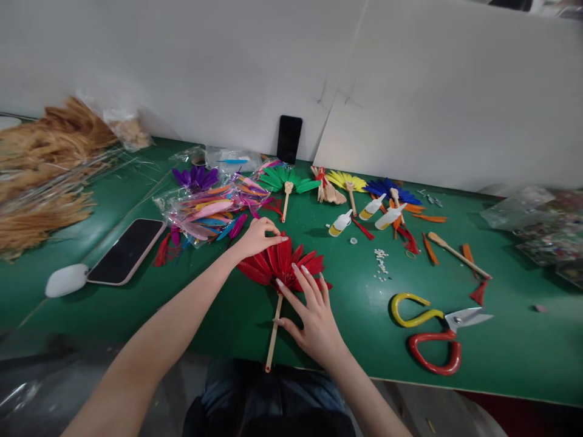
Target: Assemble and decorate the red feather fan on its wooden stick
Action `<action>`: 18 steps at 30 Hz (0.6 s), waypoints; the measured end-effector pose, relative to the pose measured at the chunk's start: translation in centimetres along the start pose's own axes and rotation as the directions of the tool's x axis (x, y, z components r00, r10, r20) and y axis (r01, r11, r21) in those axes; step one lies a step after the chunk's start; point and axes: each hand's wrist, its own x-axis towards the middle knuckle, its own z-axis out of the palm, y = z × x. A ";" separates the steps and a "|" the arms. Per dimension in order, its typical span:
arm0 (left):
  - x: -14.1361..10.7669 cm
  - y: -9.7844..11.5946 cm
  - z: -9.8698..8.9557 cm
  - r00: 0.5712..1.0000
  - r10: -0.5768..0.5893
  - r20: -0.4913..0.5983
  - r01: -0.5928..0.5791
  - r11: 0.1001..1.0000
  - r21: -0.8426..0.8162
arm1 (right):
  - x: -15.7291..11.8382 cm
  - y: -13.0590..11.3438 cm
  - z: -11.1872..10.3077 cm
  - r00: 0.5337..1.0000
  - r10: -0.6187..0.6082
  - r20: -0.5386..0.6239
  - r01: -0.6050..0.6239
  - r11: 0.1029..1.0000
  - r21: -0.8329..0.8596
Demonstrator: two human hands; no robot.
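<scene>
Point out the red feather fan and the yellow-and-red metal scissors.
Red feather fan [277, 261]: head view, middle of its feathers.
Yellow-and-red metal scissors [457, 320]: head view, on the pivot.

The left hand [260, 237] has its fingertips at the top of a red feather fan [277, 258], and the right hand [313, 315] spreads its fingers over the fan's right side. Farther back on the green table [371, 318] are a green fan [291, 182], a yellow fan [347, 181] and a blue fan [404, 194], with three little bottles [339, 224] near the blue one. Big scissors [452, 334] lie to the right.
</scene>
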 end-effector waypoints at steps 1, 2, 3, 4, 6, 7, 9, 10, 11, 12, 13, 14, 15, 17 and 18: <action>0.0 0.0 0.0 1.000 0.001 -0.001 -0.001 1.000 0.002 | 0.0 0.0 0.0 1.000 0.001 -0.002 -0.001 1.000 0.001; 0.0 0.0 0.0 1.000 0.003 -0.003 -0.003 1.000 0.004 | 0.0 0.0 0.0 1.000 0.002 -0.003 -0.002 1.000 0.002; 0.0 0.0 0.0 1.000 0.006 -0.003 -0.006 1.000 0.005 | 0.0 0.0 0.0 1.000 0.003 -0.003 -0.003 1.000 0.003; 0.0 0.0 0.0 1.000 0.008 -0.004 -0.008 1.000 0.003 | 0.0 0.0 0.0 1.000 0.004 -0.001 -0.004 1.000 0.004; -0.1 0.0 0.0 1.000 0.013 -0.007 -0.013 1.000 0.000 | 0.0 0.0 0.0 1.000 0.007 0.003 -0.007 1.000 0.007; -0.1 0.0 0.0 1.000 0.016 -0.008 -0.016 1.000 0.001 | 0.0 0.0 0.0 1.000 0.009 0.006 -0.009 1.000 0.007; -0.1 0.0 0.0 1.000 0.021 -0.010 -0.021 1.000 0.008 | 0.0 0.0 0.0 1.000 0.011 0.011 -0.011 1.000 0.008; -0.1 0.1 0.0 1.000 0.022 -0.009 -0.022 1.000 0.013 | 0.0 0.0 0.1 1.000 0.011 0.012 -0.011 1.000 0.008; -0.1 0.1 0.0 1.000 0.022 -0.007 -0.022 1.000 0.016 | 0.0 0.0 0.1 1.000 0.011 0.014 -0.011 1.000 0.008; -0.1 0.0 0.0 1.000 0.020 -0.005 -0.020 1.000 0.018 | 0.0 0.0 0.1 1.000 0.011 0.015 -0.011 1.000 0.007; -0.1 0.0 0.0 1.000 0.018 -0.002 -0.018 1.000 0.020 | 0.0 0.0 0.1 1.000 0.011 0.015 -0.011 1.000 0.007; -0.1 0.0 0.0 1.000 0.016 0.001 -0.016 1.000 0.021 | 0.0 -0.1 0.1 1.000 0.012 0.015 -0.012 1.000 0.006; -0.1 0.0 0.0 1.000 0.014 0.003 -0.014 1.000 0.021 | 0.0 -0.1 0.1 1.000 0.012 0.015 -0.012 1.000 0.005; -0.1 -0.1 0.1 1.000 0.013 0.008 -0.013 1.000 0.017 | 0.0 -0.1 0.1 1.000 0.013 0.013 -0.013 1.000 0.006; -0.1 -0.1 0.1 1.000 0.013 0.008 -0.013 1.000 0.014 | 0.0 -0.1 0.1 1.000 0.013 0.013 -0.013 1.000 0.006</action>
